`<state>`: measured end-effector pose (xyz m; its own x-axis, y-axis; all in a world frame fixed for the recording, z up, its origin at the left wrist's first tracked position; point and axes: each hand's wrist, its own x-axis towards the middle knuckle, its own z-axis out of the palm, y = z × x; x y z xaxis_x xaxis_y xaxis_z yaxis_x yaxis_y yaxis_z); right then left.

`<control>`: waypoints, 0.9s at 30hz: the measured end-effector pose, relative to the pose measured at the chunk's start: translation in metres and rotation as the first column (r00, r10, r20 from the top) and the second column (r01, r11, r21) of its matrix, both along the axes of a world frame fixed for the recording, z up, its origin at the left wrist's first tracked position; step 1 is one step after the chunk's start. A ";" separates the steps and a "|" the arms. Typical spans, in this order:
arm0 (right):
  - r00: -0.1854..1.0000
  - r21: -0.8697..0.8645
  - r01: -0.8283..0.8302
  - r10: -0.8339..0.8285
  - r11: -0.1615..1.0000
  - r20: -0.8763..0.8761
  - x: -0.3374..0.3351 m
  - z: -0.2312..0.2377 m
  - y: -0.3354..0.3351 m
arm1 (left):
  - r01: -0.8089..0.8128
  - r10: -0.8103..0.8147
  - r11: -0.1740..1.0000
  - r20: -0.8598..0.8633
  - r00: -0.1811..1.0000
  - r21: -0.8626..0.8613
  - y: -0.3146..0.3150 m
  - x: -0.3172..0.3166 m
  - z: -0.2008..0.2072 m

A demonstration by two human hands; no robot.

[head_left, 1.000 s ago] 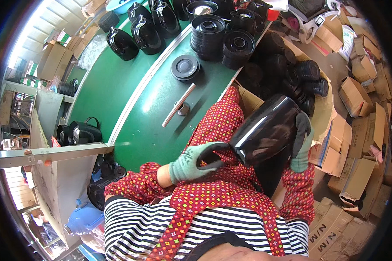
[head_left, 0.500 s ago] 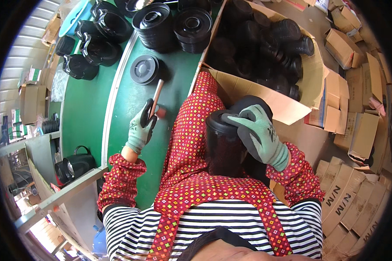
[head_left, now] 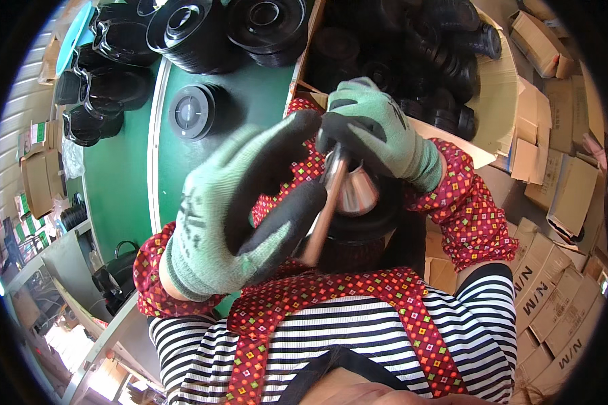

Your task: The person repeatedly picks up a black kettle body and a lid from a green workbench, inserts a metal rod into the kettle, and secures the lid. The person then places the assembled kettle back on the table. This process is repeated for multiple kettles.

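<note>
Both my hands wear green gloves with black palms and fingers. In front of my lap my right hand is closed at the top of a brown stick-like tool. A shiny coppery cylindrical piece sits beside the stick, seemingly part of the tool. My left hand, slightly blurred, curves with thumb and fingers apart; its tips come close to the stick and my right fingers. Whether its thumb touches the tool is unclear. Under the tool a black cylindrical container stands in my lap, its top partly hidden.
A stack of black discs sits on the green table. Behind are black round stacks and glossy black vessels. An open cardboard box of black cylindrical parts stands at my right, with stacked cartons nearer.
My left hand has swung right from over the table, bringing the tool above the black container. My right hand has risen off the container's top and now grips the tool.
</note>
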<state>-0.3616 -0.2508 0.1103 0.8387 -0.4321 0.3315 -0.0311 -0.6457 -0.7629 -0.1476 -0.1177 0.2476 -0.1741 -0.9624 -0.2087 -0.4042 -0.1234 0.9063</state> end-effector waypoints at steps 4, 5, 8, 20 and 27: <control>0.967 0.250 0.027 -0.089 0.968 0.238 -0.015 -0.091 0.026 | 0.302 -0.353 0.866 -0.060 0.934 -0.397 -0.027 -0.006 -0.025; 0.960 0.377 0.009 -0.114 0.926 0.257 -0.017 -0.101 0.035 | 0.355 -0.427 0.832 -0.083 0.900 -0.425 -0.029 -0.014 -0.031; 0.937 0.535 -0.050 -0.146 0.844 0.317 -0.017 -0.114 0.046 | 0.425 -0.518 0.792 -0.115 0.848 -0.439 -0.031 -0.045 -0.047; 0.983 0.187 0.166 -0.178 0.968 0.045 -0.030 -0.033 0.056 | 0.296 -0.508 0.816 -0.373 0.776 -0.496 0.009 -0.029 -0.080; 0.643 0.332 -0.159 -0.158 0.930 0.750 0.038 -0.121 0.050 | 0.468 -0.335 0.828 0.396 0.855 -0.310 -0.032 -0.079 -0.008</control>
